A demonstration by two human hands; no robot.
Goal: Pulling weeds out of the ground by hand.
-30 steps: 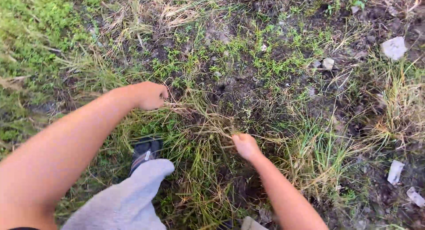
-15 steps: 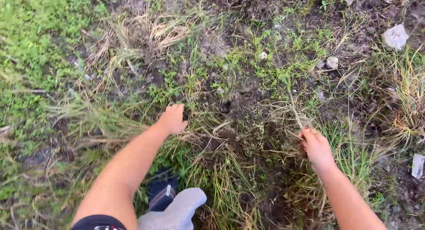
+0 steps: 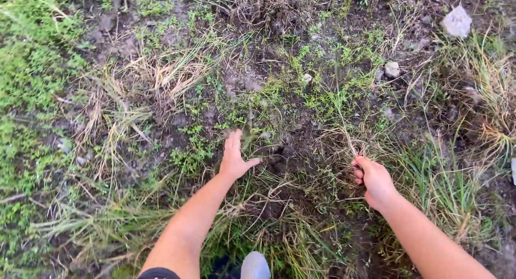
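My left hand reaches forward over the ground, palm down, fingers together and thumb out, holding nothing; it is close to small green weeds and dark soil. My right hand is closed around a tuft of long dry grass stalks that rise from the ground just beyond it. My knee in grey cloth shows at the bottom edge.
Patchy soil with dry grass clumps at upper left and thick green grass at right. Pale stones lie at the top right and near the middle top. Dense green cover fills the left edge.
Both arms have moved forward and apart. My left hand opened from a fist and reached ahead; my right hand shifted right and took hold of a grass tuft.
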